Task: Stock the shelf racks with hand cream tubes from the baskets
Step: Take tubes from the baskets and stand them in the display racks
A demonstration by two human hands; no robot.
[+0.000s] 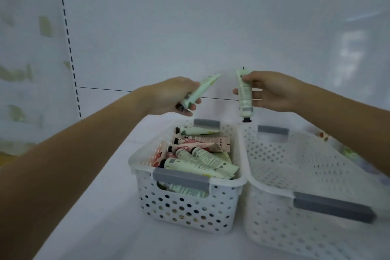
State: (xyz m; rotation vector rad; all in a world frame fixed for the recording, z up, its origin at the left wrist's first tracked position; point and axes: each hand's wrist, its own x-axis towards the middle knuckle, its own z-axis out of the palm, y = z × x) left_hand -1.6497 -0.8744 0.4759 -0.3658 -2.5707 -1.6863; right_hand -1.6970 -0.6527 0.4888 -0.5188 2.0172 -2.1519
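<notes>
Two white perforated baskets stand side by side on a white shelf. The left basket (145, 188) holds several green and pink hand cream tubes (202, 154). The right basket (278, 202) shows no tubes inside. My left hand (168, 97) grips a pale green tube (200, 89) above the left basket, cap end low, crimped end tilted up to the right. My right hand (274, 93) pinches a second green tube (245, 97) held upright with its black cap down, above the gap between the baskets.
A white back wall with a slotted upright (69, 48) rises on the left behind the shelf. Blurred green items (16, 74) show at the far left, and some coloured packaging (322, 135) lies behind the right basket.
</notes>
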